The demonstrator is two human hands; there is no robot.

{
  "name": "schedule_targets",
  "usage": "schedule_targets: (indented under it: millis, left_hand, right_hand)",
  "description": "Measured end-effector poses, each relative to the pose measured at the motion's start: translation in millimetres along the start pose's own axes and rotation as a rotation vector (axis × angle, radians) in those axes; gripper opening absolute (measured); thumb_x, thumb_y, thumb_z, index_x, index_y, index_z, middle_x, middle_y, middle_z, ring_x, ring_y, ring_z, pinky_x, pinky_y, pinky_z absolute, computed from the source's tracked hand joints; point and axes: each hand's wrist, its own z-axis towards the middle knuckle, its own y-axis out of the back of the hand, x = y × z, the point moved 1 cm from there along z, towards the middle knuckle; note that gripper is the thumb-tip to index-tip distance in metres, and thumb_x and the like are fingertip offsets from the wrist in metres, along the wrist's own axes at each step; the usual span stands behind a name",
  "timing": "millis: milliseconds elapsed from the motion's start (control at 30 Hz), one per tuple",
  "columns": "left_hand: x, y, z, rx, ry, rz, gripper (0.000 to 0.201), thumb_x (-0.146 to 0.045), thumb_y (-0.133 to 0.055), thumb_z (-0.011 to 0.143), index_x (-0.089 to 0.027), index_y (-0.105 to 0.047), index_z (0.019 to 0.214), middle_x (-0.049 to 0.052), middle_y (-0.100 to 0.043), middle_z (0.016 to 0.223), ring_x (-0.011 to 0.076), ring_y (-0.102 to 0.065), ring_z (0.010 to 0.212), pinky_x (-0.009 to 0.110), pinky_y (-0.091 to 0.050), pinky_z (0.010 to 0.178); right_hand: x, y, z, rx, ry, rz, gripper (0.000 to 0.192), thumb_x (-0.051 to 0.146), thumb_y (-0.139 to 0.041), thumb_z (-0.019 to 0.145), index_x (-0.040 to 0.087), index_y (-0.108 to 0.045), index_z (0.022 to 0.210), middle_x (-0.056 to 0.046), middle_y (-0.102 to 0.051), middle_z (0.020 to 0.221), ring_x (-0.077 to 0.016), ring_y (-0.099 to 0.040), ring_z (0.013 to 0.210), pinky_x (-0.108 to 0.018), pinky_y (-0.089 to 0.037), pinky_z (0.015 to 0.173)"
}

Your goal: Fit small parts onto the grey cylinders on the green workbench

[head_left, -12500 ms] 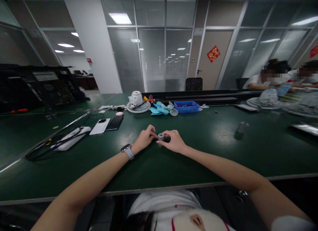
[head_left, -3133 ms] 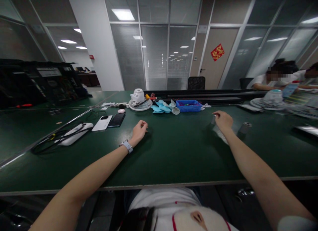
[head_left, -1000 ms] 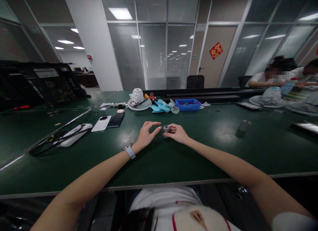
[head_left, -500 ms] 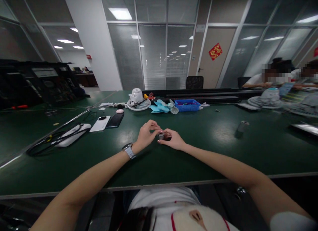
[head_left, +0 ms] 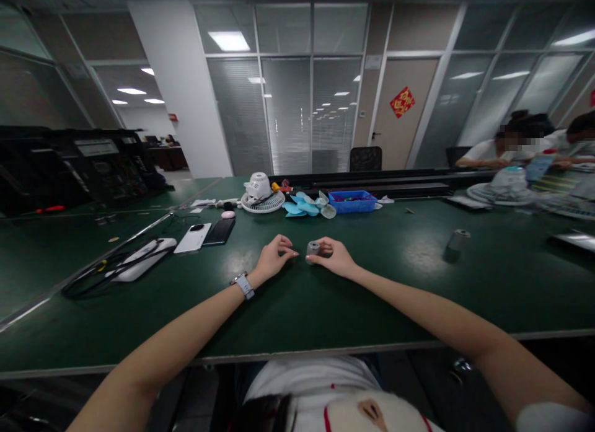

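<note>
My right hand [head_left: 337, 257] grips a small grey metal cylinder [head_left: 313, 251] between thumb and fingers. The cylinder stands upright at the green tabletop, with dark spots on its top face. Just left of it, and apart from it, is my left hand [head_left: 274, 258], wearing a watch [head_left: 242, 284]. Its thumb and fingertips are drawn together low over the table; whatever they hold, if anything, is too small to make out. A second, similar grey cylinder [head_left: 459, 240] stands farther right on the table.
Behind my hands are a white fan part [head_left: 259, 187], light-blue fan blades [head_left: 300, 205] and a blue tray [head_left: 352, 201]. To the left lie a white phone [head_left: 192, 238], a dark phone [head_left: 219, 231] and a cable [head_left: 88, 277]. People sit at the far right.
My left hand has come off the top of the cylinder and moved down and left. My right hand still holds the cylinder, now slightly farther right. The view has tilted a little.
</note>
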Motion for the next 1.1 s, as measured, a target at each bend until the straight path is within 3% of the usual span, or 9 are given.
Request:
schedule_targets:
  millis: [133, 333, 433, 567, 667, 767, 867, 1000, 1100]
  left_hand:
    - [5, 2.4, 4, -0.079, 0.069, -0.019, 0.028, -0.042, -0.062, 0.085, -0.022, -0.053, 0.103, 0.006, -0.077, 0.094, 0.0211, -0.072, 0.092, 0.033, -0.052, 0.082]
    - [11, 7.7, 9, -0.251, 0.241, 0.009, 0.019, -0.03, -0.05, 0.088, -0.02, -0.057, 0.103, 0.007, -0.077, 0.095, 0.02, -0.072, 0.088, 0.032, -0.05, 0.078]
    - [12, 7.9, 10, -0.267, 0.255, 0.016, 0.019, -0.027, -0.049, 0.086, -0.02, -0.058, 0.101, 0.006, -0.077, 0.094, 0.0201, -0.071, 0.088, 0.032, -0.05, 0.079]
    - [14, 6.7, 10, -0.271, 0.242, 0.004, 0.017, -0.025, -0.048, 0.084, -0.02, -0.057, 0.097, 0.006, -0.076, 0.093, 0.0201, -0.07, 0.089, 0.032, -0.049, 0.081]
    - [18, 5.9, 10, -0.3, 0.242, -0.007, 0.017, -0.025, -0.048, 0.083, -0.02, -0.055, 0.097, 0.006, -0.075, 0.094, 0.0204, -0.069, 0.09, 0.033, -0.049, 0.081]
    - [21, 5.7, 11, -0.348, 0.256, -0.012, 0.017, -0.025, -0.049, 0.083, -0.02, -0.054, 0.098, 0.006, -0.075, 0.094, 0.0206, -0.069, 0.091, 0.033, -0.049, 0.083]
    - [23, 5.2, 12, -0.366, 0.27, -0.02, 0.016, -0.025, -0.049, 0.083, -0.021, -0.053, 0.097, 0.006, -0.074, 0.093, 0.0205, -0.069, 0.091, 0.034, -0.049, 0.083]
    - [26, 4.0, 12, -0.371, 0.237, -0.039, 0.014, -0.026, -0.049, 0.082, -0.021, -0.052, 0.095, 0.006, -0.073, 0.09, 0.0201, -0.07, 0.089, 0.034, -0.049, 0.083]
    - [28, 2.7, 12, -0.377, 0.208, -0.049, 0.012, -0.025, -0.049, 0.082, -0.021, -0.052, 0.094, 0.005, -0.072, 0.088, 0.02, -0.07, 0.089, 0.034, -0.05, 0.084]
  right_hand:
    - [-23, 73, 28, -0.332, -0.004, -0.097, 0.049, 0.042, -0.083, 0.064, 0.016, -0.064, 0.1, -0.013, -0.073, 0.101, -0.0241, -0.071, 0.091, -0.04, -0.057, 0.086]
    - [-72, 205, 25, -0.851, -0.24, -0.709, 0.044, 0.043, -0.078, 0.068, 0.018, -0.065, 0.102, -0.012, -0.074, 0.098, -0.0279, -0.07, 0.092, -0.043, -0.053, 0.085]
    - [-93, 241, 13, -0.931, -0.352, -0.798, 0.044, 0.045, -0.077, 0.066, 0.019, -0.066, 0.1, -0.012, -0.073, 0.097, -0.0303, -0.068, 0.095, -0.045, -0.052, 0.085]
    - [-104, 254, 3, -0.911, -0.496, -0.776, 0.046, 0.045, -0.075, 0.067, 0.018, -0.064, 0.103, -0.015, -0.071, 0.099, -0.0318, -0.065, 0.097, -0.047, -0.051, 0.085]
    - [-89, 242, 6, -0.979, -0.481, -0.835, 0.064, 0.042, -0.075, 0.067, 0.016, -0.055, 0.122, -0.018, -0.064, 0.119, -0.0349, -0.058, 0.112, -0.053, -0.043, 0.096]
    - [-55, 197, 16, -0.899, -0.158, -0.968, 0.074, 0.04, -0.072, 0.073, 0.014, -0.045, 0.136, -0.022, -0.05, 0.139, -0.0377, -0.045, 0.129, -0.058, -0.032, 0.106]
    - [-19, 118, 20, -0.419, 0.168, -0.87, 0.055, 0.041, -0.059, 0.087, 0.018, -0.05, 0.137, -0.017, -0.051, 0.142, -0.0338, -0.044, 0.132, -0.055, -0.03, 0.11]
    - [11, 9, 0, 0.355, 0.408, -0.654, 0.052, 0.046, -0.055, 0.093, 0.031, -0.051, 0.142, -0.005, -0.043, 0.152, -0.0257, -0.036, 0.142, -0.048, -0.023, 0.117]
    - [15, -29, -14, 0.587, 0.389, -0.605, 0.056, 0.049, -0.052, 0.094, 0.033, -0.043, 0.148, -0.002, -0.033, 0.158, -0.0225, -0.025, 0.147, -0.046, -0.017, 0.12]
